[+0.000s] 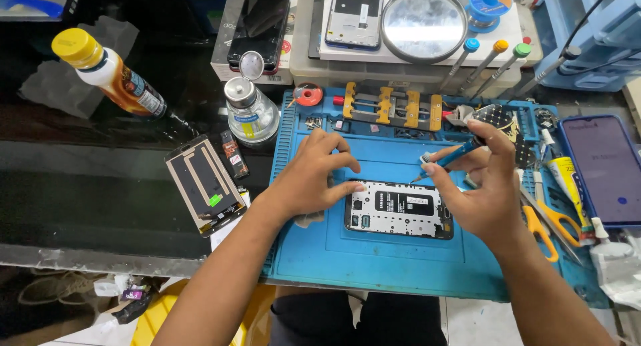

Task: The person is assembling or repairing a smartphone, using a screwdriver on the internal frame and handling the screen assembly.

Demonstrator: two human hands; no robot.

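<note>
the left hand (pixel 310 179) is pressing the opened phone (pixel 399 210) down, fingers bent. the right hand (pixel 482 189) is pinching a blue screwdriver (pixel 449 159); a slipping tip may be scratching the board.

Yellow-capped bottle (pixel 107 72) lying on the dark desk (pixel 80 186), clear pump dispenser (pixel 249 109), detached screen panel (pixel 205 184), orange-handled scissors (pixel 549 224), round magnifier (pixel 424 24), purple-screened phone (pixel 604 169) at right, solder spool (pixel 489 0)

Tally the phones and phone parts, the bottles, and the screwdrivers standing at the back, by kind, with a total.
Phones and phone parts: 5 (opened phone under the hands, detached screen, black phone, phone frame, lit phone)
Bottles: 2 (yellow-capped bottle, clear pump bottle)
Screwdrivers at back: 3 (blue, orange, green)
Total: 10
</note>
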